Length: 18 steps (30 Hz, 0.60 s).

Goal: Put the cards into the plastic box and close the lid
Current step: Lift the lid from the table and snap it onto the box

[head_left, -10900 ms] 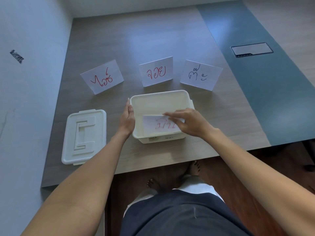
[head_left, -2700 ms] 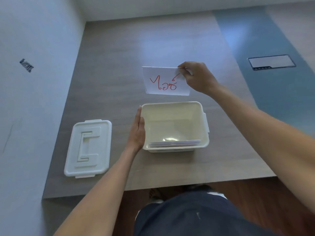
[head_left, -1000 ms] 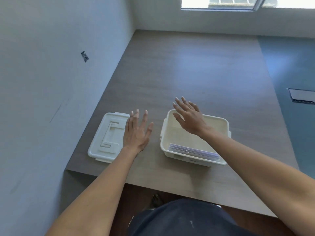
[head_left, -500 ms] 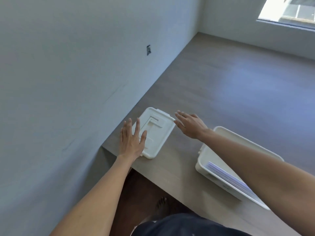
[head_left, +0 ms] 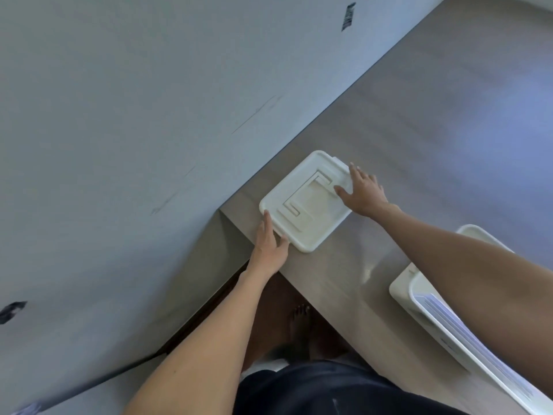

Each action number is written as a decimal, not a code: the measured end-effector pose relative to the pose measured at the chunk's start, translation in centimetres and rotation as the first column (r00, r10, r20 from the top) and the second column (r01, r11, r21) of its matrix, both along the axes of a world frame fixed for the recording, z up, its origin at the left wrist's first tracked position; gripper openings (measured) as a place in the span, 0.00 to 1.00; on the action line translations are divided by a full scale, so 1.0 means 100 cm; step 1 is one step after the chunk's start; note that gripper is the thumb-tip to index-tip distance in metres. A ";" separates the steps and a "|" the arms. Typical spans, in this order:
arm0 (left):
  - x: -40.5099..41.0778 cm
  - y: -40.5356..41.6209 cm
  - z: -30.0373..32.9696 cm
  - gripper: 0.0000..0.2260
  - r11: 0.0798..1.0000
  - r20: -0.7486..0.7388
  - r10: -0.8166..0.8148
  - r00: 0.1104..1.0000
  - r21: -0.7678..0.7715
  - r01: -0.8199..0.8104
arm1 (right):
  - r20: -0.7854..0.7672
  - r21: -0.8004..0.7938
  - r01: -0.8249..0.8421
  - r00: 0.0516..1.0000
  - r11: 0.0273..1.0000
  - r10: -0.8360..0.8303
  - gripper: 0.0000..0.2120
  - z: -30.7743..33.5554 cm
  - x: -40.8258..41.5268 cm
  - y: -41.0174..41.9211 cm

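Note:
The white lid (head_left: pixel 305 202) lies flat on the wooden table near its left corner. My left hand (head_left: pixel 269 247) touches the lid's near left edge, fingers spread. My right hand (head_left: pixel 363 190) rests on the lid's far right edge, fingers apart. Neither hand has lifted it. The white plastic box (head_left: pixel 402 290) sits at the lower right, partly hidden by my right forearm. Several white cards (head_left: pixel 457 327) lie stacked inside it against the near wall.
A grey wall (head_left: pixel 149 115) runs along the table's left side. The table's near edge (head_left: pixel 314 310) drops to a dark floor where my bare foot (head_left: pixel 299 327) shows. Bare table surface (head_left: pixel 449 130) stretches beyond the lid.
The view has swung left. Both hands have moved from above the table onto the lid's two edges. All cards now lie in the box.

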<state>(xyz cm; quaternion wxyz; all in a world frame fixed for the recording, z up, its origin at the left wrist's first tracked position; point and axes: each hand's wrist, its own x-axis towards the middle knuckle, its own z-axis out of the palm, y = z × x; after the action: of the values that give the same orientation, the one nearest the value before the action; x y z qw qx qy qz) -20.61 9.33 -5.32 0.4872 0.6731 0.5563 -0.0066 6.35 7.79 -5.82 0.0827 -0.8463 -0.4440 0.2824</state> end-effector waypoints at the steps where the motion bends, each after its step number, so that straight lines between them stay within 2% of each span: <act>1: 0.003 -0.002 -0.001 0.36 0.999 0.030 0.030 0.999 -0.018 -0.029 | -0.023 0.007 0.049 0.999 0.999 -0.049 0.37 0.001 0.000 0.002; 5: 0.006 0.004 -0.005 0.38 0.971 0.140 0.205 0.969 -0.152 -0.183 | -0.072 -0.012 0.180 0.981 0.984 -0.180 0.36 0.000 0.000 0.005; 10: 0.004 0.014 0.006 0.37 0.867 0.216 0.448 0.868 -0.343 -0.362 | -0.194 -0.120 0.382 0.896 0.916 -0.399 0.33 -0.002 0.007 0.001; 14: 0.002 0.021 0.009 0.39 0.827 0.260 0.511 0.819 -0.408 -0.387 | -0.310 -0.117 0.463 0.823 0.878 -0.476 0.29 -0.004 0.009 -0.006; 18: 0.015 0.033 0.029 0.38 0.816 0.341 0.556 0.758 -0.400 -0.418 | -0.405 -0.081 0.511 0.768 0.856 -0.497 0.24 0.010 0.014 -0.012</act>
<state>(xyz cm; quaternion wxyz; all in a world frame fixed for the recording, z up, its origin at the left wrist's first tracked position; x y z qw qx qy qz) -19.11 12.60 -2.43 0.6807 0.4042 0.5803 0.1908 7.74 6.56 -4.83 0.2614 -0.8538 -0.1778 0.4137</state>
